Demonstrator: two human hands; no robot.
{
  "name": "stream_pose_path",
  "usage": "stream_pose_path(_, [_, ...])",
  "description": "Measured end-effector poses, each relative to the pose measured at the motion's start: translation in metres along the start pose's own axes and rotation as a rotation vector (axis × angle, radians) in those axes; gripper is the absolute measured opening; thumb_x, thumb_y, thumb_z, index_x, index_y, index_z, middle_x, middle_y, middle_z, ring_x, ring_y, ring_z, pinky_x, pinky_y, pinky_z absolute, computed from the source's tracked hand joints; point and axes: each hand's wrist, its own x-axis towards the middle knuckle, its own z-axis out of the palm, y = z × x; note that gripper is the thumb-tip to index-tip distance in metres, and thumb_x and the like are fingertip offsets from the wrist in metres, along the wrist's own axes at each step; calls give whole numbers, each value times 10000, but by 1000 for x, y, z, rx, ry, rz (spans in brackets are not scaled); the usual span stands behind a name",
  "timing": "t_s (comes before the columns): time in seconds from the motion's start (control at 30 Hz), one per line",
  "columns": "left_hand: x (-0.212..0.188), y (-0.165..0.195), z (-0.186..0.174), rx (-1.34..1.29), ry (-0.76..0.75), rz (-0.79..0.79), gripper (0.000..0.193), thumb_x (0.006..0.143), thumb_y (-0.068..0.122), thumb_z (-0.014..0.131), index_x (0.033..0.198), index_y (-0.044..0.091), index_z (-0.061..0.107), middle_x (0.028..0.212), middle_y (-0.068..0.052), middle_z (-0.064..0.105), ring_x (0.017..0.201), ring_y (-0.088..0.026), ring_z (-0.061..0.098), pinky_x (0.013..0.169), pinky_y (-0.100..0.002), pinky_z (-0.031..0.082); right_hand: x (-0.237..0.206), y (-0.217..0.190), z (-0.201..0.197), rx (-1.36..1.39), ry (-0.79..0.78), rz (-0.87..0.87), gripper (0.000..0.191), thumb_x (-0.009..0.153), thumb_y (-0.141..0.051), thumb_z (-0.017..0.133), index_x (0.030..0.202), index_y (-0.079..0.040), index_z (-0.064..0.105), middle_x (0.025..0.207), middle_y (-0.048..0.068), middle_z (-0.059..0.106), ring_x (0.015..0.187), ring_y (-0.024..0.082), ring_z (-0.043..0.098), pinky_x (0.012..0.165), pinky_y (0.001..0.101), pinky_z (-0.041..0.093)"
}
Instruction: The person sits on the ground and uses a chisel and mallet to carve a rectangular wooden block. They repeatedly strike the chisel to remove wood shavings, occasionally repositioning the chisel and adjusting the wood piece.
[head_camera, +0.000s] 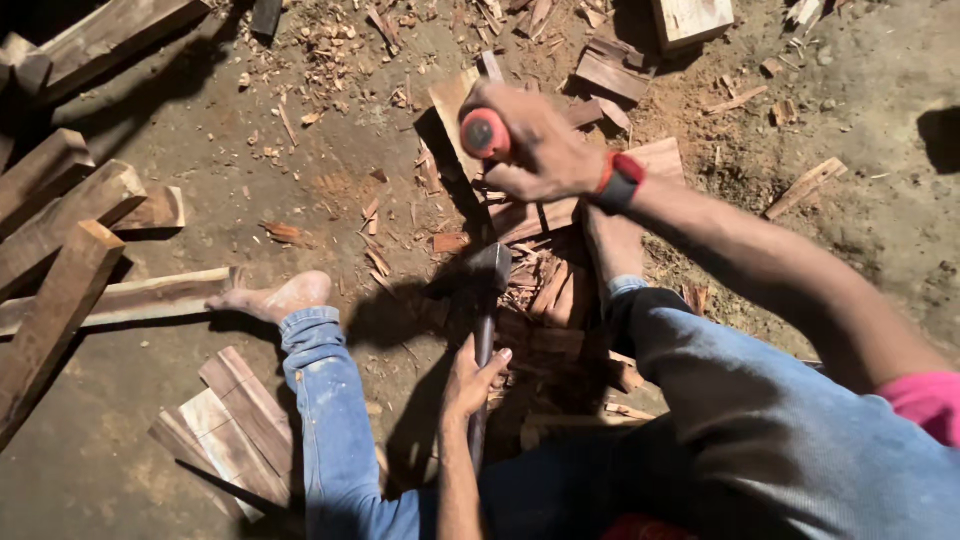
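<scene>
dirt floor, chip-strewn; left hand (472, 378) grips the blade (487, 300) upright on the wood (545, 300), right hand (530, 140) clamps the mallet (484, 132) directly above.

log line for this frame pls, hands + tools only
left hand grip shut on axe handle | right hand grip shut on red-handled tool | wood block between feet | dirt floor
</scene>
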Motion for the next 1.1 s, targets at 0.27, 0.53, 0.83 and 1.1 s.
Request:
stream_pose_path(0.27, [-3,7,2,-90,-4,20,477,859,253,783,1269,74,619,818,2,676,593,-88,608,540,-264,504,-18,16,46,147,49,59,527,823,-339,670,1231,-33,537,1056,123,604,982,285,624,916,413,526])
stream_pose_path(0.53, [0,4,1,-47,-1,2,493,844,262,783,1274,82,621,828,-22,687,589,-97,619,541,-274,512,-25,31,57,177,55,-15,472,834,-452,656,1127,-89,583,944,69,578,876,236,599,793,385,492])
stream_pose_path(0.83, [-2,9,1,-15,17,-39,515,845,284,787,1297,98,624,812,-25,655,592,-97,612,532,-281,503,0,9,24,404,68,158,474,934,-439,673,1265,-113,576,1031,7,554,863,143,532,766,333,475])
stream_pose_path(1.1, [-1,7,1,-57,3,-34,497,856,284,768,1293,95,625,766,-5,670,554,-88,583,504,-263,474,-3,9,20,321,152,-2,389,1016,-300,863,1102,-59,571,1026,30,603,946,107,582,859,305,492])
